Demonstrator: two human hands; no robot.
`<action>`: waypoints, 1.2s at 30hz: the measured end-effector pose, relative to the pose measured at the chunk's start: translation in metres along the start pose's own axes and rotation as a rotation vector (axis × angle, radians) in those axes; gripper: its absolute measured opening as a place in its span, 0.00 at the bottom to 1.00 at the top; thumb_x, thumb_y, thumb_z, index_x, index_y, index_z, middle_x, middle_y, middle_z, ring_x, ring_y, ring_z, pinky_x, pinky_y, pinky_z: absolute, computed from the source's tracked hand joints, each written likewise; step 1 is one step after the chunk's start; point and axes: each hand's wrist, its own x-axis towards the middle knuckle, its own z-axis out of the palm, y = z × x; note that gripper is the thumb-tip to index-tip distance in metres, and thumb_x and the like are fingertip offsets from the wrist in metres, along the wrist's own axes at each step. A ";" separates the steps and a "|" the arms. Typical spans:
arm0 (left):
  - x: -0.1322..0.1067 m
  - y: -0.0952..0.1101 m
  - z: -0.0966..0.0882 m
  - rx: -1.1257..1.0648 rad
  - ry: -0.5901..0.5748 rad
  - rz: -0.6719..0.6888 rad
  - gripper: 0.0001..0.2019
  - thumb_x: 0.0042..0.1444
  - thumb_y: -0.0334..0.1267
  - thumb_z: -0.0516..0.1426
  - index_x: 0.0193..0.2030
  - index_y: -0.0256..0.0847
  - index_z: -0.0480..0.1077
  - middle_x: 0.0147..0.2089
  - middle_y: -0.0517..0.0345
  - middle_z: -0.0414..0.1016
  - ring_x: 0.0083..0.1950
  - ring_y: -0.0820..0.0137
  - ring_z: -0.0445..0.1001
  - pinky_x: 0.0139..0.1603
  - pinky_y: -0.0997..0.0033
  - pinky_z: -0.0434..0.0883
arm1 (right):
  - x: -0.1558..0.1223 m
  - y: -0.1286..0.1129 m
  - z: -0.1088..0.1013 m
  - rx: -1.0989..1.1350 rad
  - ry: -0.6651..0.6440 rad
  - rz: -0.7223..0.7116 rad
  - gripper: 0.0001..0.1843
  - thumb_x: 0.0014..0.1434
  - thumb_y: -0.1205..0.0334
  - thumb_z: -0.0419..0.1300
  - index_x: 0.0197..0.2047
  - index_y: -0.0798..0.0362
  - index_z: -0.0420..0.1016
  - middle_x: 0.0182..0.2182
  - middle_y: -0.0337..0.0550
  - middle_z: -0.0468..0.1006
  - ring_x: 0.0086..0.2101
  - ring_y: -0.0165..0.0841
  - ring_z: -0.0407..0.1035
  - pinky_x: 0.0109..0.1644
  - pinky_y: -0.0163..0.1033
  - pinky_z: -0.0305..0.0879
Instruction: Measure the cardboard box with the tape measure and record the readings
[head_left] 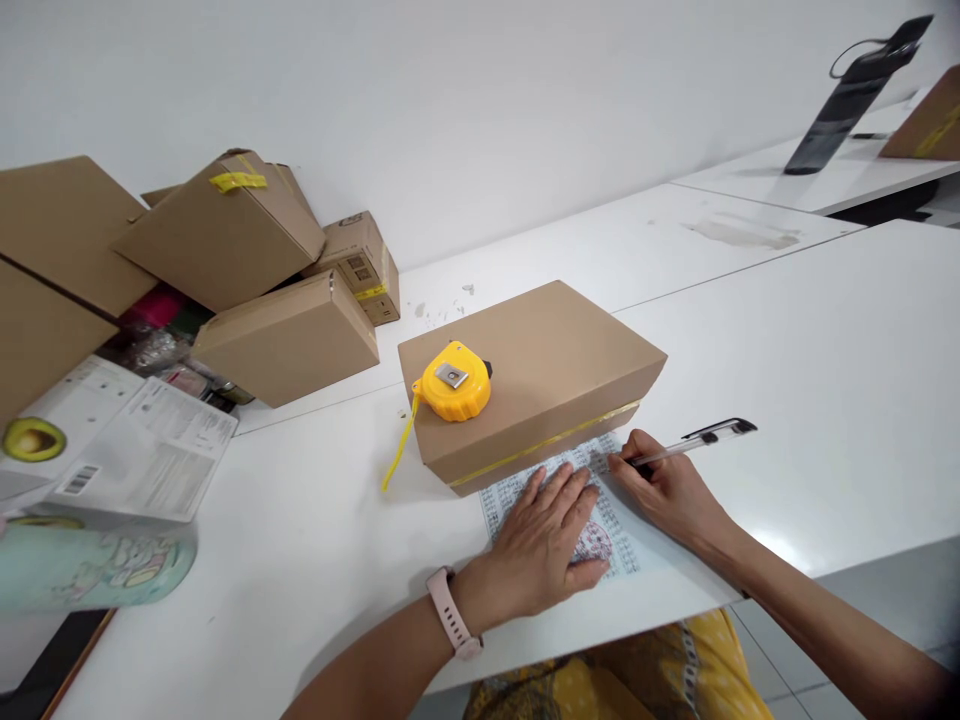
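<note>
My left hand (536,545) lies flat with fingers stretched out on a pale blue sheet of paper (626,550) covered in small dark marks, with a reddish patch near the thumb. In my right hand (671,495) is a pen (705,440) with a clear barrel and black cap end; its tip meets the paper's upper right part. Just beyond both hands sits a closed cardboard box (540,350) sealed with yellow tape along its side, covering the far edge of the sheet. On top of that box rests a yellow tape measure (454,382), its yellow wrist strap hanging over the left edge.
Several cardboard boxes (225,230) are piled at the left against the wall. Nearer stand a white printed package (150,450) and a mint-green bottle (97,570). A dark water bottle (844,110) stands at the far right. The white table's (810,330) front edge runs by my lap.
</note>
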 end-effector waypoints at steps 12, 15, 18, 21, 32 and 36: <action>0.000 0.000 0.000 0.005 -0.015 -0.009 0.34 0.67 0.53 0.47 0.71 0.31 0.49 0.76 0.42 0.45 0.77 0.60 0.35 0.75 0.53 0.38 | 0.000 0.000 0.000 -0.009 0.003 0.016 0.13 0.61 0.53 0.55 0.27 0.48 0.59 0.18 0.31 0.57 0.21 0.28 0.52 0.24 0.35 0.50; 0.000 0.000 0.000 0.003 -0.006 -0.005 0.34 0.67 0.53 0.47 0.71 0.31 0.48 0.75 0.42 0.45 0.77 0.59 0.35 0.75 0.52 0.39 | 0.000 -0.001 -0.001 -0.001 0.009 0.027 0.13 0.61 0.54 0.55 0.27 0.48 0.59 0.18 0.31 0.57 0.22 0.28 0.52 0.24 0.35 0.50; 0.000 0.000 0.000 0.005 -0.021 -0.002 0.34 0.67 0.53 0.47 0.71 0.31 0.47 0.76 0.42 0.44 0.77 0.59 0.35 0.75 0.52 0.39 | 0.000 -0.002 -0.002 -0.006 0.030 0.028 0.13 0.60 0.55 0.56 0.28 0.48 0.59 0.19 0.32 0.59 0.22 0.29 0.53 0.25 0.35 0.51; 0.000 0.000 0.000 0.006 -0.025 -0.005 0.34 0.67 0.53 0.46 0.71 0.31 0.47 0.76 0.42 0.44 0.77 0.60 0.34 0.75 0.53 0.37 | 0.000 -0.001 -0.002 -0.026 0.028 0.016 0.13 0.61 0.54 0.55 0.27 0.48 0.58 0.18 0.32 0.59 0.21 0.29 0.53 0.24 0.36 0.51; 0.000 0.001 0.000 0.016 -0.012 -0.007 0.34 0.67 0.53 0.46 0.71 0.31 0.49 0.76 0.42 0.45 0.77 0.59 0.35 0.75 0.53 0.38 | 0.001 -0.003 -0.002 -0.066 0.045 -0.012 0.12 0.60 0.55 0.54 0.27 0.48 0.59 0.18 0.32 0.60 0.21 0.28 0.54 0.25 0.35 0.52; 0.000 0.002 0.000 0.021 -0.018 -0.008 0.34 0.67 0.53 0.46 0.71 0.30 0.49 0.76 0.43 0.45 0.77 0.59 0.35 0.75 0.54 0.37 | 0.001 -0.005 -0.003 -0.070 0.045 0.004 0.12 0.60 0.55 0.55 0.27 0.48 0.59 0.18 0.32 0.60 0.21 0.28 0.54 0.24 0.35 0.52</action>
